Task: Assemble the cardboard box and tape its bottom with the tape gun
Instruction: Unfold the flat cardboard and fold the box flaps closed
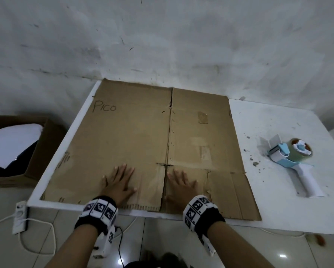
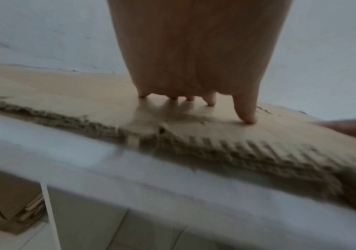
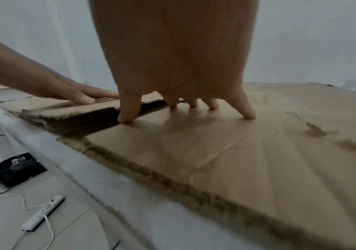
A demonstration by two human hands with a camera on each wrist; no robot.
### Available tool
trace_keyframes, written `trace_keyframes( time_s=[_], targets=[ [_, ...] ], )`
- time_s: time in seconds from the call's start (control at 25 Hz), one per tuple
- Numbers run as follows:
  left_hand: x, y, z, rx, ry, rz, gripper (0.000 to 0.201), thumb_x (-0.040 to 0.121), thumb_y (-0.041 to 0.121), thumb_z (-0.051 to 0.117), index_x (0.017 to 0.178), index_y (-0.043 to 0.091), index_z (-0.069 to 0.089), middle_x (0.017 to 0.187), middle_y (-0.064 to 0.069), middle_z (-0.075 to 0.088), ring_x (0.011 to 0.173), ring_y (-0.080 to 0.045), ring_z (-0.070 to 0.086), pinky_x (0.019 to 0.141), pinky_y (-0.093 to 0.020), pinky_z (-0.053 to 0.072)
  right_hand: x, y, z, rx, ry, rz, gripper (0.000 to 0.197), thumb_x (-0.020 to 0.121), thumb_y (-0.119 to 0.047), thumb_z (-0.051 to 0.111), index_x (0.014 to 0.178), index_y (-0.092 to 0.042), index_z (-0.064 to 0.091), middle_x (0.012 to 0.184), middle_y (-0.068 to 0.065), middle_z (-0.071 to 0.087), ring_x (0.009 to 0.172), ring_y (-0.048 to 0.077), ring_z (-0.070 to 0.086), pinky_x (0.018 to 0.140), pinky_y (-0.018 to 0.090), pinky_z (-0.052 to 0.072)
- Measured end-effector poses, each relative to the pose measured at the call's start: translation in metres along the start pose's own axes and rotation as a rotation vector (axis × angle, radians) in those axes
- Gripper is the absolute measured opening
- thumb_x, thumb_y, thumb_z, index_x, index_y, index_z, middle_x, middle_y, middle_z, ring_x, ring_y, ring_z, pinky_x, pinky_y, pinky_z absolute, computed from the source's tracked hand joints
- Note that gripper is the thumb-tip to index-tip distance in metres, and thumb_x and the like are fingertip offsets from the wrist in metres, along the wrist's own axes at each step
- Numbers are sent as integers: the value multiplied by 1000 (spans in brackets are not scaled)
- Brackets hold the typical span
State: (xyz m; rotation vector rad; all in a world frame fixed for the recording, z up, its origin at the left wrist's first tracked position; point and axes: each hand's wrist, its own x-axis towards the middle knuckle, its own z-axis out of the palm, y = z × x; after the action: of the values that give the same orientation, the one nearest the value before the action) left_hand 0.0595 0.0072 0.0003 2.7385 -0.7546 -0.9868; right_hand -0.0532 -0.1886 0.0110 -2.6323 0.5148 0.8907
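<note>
A flattened brown cardboard box (image 1: 143, 140) marked "PICO" lies on the white table (image 1: 278, 120), its near flaps reaching the front edge. My left hand (image 1: 118, 180) lies flat with spread fingers on the near left flap (image 2: 194, 128). Just right of the slit between the flaps, my right hand (image 1: 181, 184) presses flat on the near right flap (image 3: 194, 143); its fingertips (image 3: 248, 115) touch the cardboard. Neither hand grips anything. The blue and white tape gun (image 1: 290, 161) with its clear tape roll lies on the table, well to the right of the box.
An open cardboard box (image 1: 19, 151) with white and dark contents stands on the floor at the left. A white power strip (image 1: 19, 215) and cables lie on the tiled floor below the table's front edge. A white wall rises behind the table.
</note>
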Motion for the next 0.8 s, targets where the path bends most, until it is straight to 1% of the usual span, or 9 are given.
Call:
trace_keyframes(
  time_s=[0.08, 0.2, 0.28, 0.32, 0.4, 0.52, 0.64, 0.72, 0.8],
  targets=[
    [13, -11, -15, 15, -72, -13, 83, 88, 48, 50, 148, 34, -5, 157, 5, -19, 146, -19, -14, 116, -52, 0, 1, -1, -15, 23, -63, 3, 72, 92, -32, 48, 149, -29, 4, 160, -3, -6, 147, 25, -5, 114, 59, 12],
    [26, -17, -39, -22, -114, 36, 78, 90, 40, 53, 150, 23, 6, 159, 0, -4, 148, -21, -1, 120, -41, 9, 5, -4, -48, 38, -106, -52, 61, 94, -24, 48, 148, -16, 20, 156, 8, 22, 141, 28, 26, 114, 41, 27],
    [27, -24, -61, -280, 8, 46, 58, 93, 23, 52, 145, 8, 29, 155, -11, 24, 143, -26, 24, 115, -33, 20, 7, -6, -65, 78, -92, -42, 57, 93, -24, 48, 145, -14, 28, 149, 12, 37, 132, 29, 40, 107, 36, 36],
    [28, -34, -70, -379, 99, -12, 50, 94, 19, 51, 139, 1, 39, 149, -16, 36, 137, -29, 35, 112, -34, 26, 8, -7, -69, 92, -85, -40, 56, 93, -25, 49, 145, -16, 30, 145, 14, 41, 128, 29, 44, 103, 35, 39],
    [29, -67, -85, -379, 269, -209, 47, 90, 26, 50, 127, -4, 52, 135, -22, 50, 125, -36, 48, 105, -39, 35, 15, -11, -75, 117, -65, -46, 55, 93, -31, 48, 144, -19, 30, 143, 15, 42, 126, 31, 46, 100, 35, 39],
    [15, -118, -82, -283, 292, -483, 45, 92, 19, 49, 135, 7, 43, 132, -29, 49, 119, -43, 48, 102, -46, 38, 19, -25, -74, 208, -107, -40, 62, 92, -46, 44, 146, -27, 21, 146, 18, 34, 130, 36, 39, 106, 42, 35],
    [-1, -140, -66, -350, 302, -561, 53, 86, 18, 56, 136, 11, 41, 135, -27, 46, 121, -43, 45, 104, -47, 37, 23, -46, -71, 195, -91, 1, 64, 92, -54, 38, 146, -22, 24, 148, 19, 29, 134, 36, 33, 108, 47, 32],
    [-8, -143, -60, -363, 331, -612, 47, 83, 20, 58, 127, 5, 50, 129, -29, 50, 117, -44, 48, 101, -46, 39, 25, -56, -69, 117, -9, 9, 63, 91, -55, 37, 143, -19, 30, 146, 17, 31, 132, 35, 34, 105, 49, 32],
    [-11, -139, -57, -435, 350, -664, 48, 81, 27, 60, 119, -2, 55, 124, -31, 54, 115, -45, 51, 99, -46, 42, 22, -67, -59, 24, 31, -73, 62, 89, -54, 41, 141, -20, 33, 142, 13, 34, 130, 34, 34, 104, 49, 32]
  ],
)
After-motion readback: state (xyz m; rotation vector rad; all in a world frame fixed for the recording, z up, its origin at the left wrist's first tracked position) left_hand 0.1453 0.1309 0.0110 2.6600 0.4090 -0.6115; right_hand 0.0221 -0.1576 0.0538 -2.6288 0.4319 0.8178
